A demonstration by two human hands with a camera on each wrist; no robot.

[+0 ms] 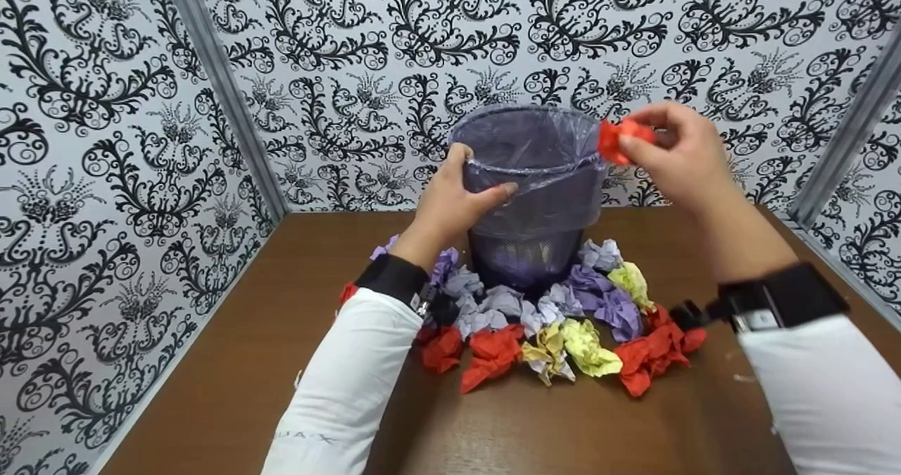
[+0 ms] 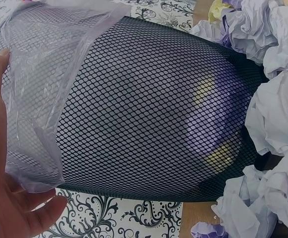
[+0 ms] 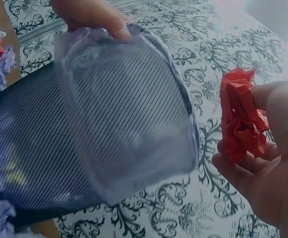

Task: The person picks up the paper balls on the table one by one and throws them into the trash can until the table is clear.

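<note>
A black mesh wastebasket (image 1: 521, 250) stands upright among crumpled paper, with a clear plastic liner (image 1: 556, 197) folded over its rim. My left hand (image 1: 452, 197) grips the rim at the left, thumb outside over the liner. My right hand (image 1: 686, 158) is raised just beyond the right of the rim and pinches a crumpled red paper ball (image 1: 623, 141) between thumb and fingers. In the right wrist view this red paper ball (image 3: 241, 116) is held apart from the basket. Through the mesh, purple and yellow paper (image 2: 216, 119) shows at the basket's bottom.
Crumpled paper balls ring the basket's foot: grey ones (image 1: 503, 302), purple ones (image 1: 619, 313), yellow ones (image 1: 588, 348) and red ones (image 1: 493, 355). All lie on a brown table (image 1: 281, 285). Patterned panels (image 1: 394, 53) close off the back and sides.
</note>
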